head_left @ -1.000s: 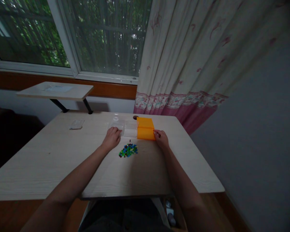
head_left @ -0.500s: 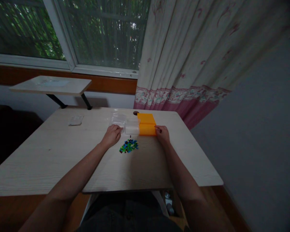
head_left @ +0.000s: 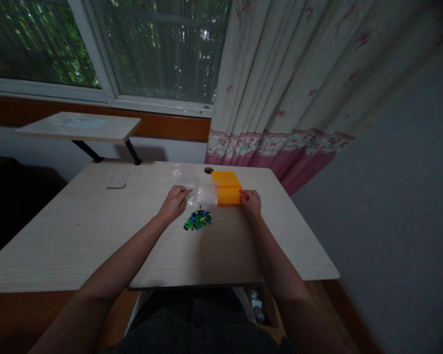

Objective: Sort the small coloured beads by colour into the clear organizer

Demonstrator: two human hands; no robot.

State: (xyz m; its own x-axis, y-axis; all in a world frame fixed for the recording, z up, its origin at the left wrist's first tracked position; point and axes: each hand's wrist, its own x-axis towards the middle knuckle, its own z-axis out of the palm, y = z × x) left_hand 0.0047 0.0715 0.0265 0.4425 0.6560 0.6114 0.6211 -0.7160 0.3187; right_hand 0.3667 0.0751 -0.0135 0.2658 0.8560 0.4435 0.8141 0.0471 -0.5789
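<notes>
And here the pale table [head_left: 96, 246] is filling the lower view, with a small raised shelf [head_left: 110, 129] standing at its back left. Toward the far edge, the orange box [head_left: 229, 197] is sitting on the tabletop, its upper part leaning away behind its front part. Right beside it the clear plastic box [head_left: 206, 194] is lying on the wood, its right edge meeting the orange side; whether the two are joined I'm not able to tell.

Now the hands! The right hand [head_left: 251, 201] is holding the orange box by its right edge, fingertips bunched and apparently pinching it. The left hand [head_left: 175, 202] is resting at the near left of the clear plastic, fingers curled, index finger reaching onto it; whether they're gripping or merely touching, I can't tell.

Handling this well is probably calling for light, even pressure from both sides, since thin plastic may be flexing or skidding under a hard push. Keeping both pieces low and level looks wise, and so does watching that near edge, because the pile of coloured bricks [head_left: 198, 220] is lying just in front. Smallest of all, one dark piece [head_left: 200, 207] is sitting at the pile's far side, nearest the plastic.
</notes>
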